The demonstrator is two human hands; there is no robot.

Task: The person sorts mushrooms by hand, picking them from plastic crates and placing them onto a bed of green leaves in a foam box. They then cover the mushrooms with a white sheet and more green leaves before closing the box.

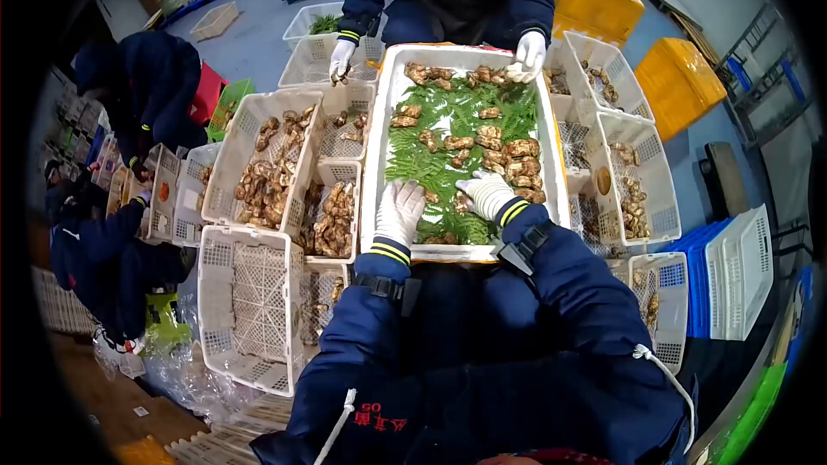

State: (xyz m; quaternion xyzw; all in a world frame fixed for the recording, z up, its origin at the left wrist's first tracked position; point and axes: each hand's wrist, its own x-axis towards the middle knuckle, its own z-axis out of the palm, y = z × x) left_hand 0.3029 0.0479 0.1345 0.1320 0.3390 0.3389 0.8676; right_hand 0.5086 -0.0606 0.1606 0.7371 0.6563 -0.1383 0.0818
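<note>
A white foam box (372, 164) lined with green fern leaves (431, 168) stands in front of me, with brown mushrooms (489, 138) lying in groups on the leaves. Inside its near left part, my white-gloved left hand (399, 212) rests on the ferns, fingers stretched forward and apparently holding nothing. To its right, my gloved right hand (484, 193) has its fingers bent around a small mushroom (463, 203), partly hidden by the glove. More mushrooms (523, 168) lie in a cluster beyond my right hand.
Across the box, a co-worker's gloved hand (527, 58) touches the far right corner; their other hand (341, 62) is over a left crate. Plastic crates of mushrooms (267, 181) flank both sides. Yellow boxes (680, 86) stand right; other people (108, 241) work left.
</note>
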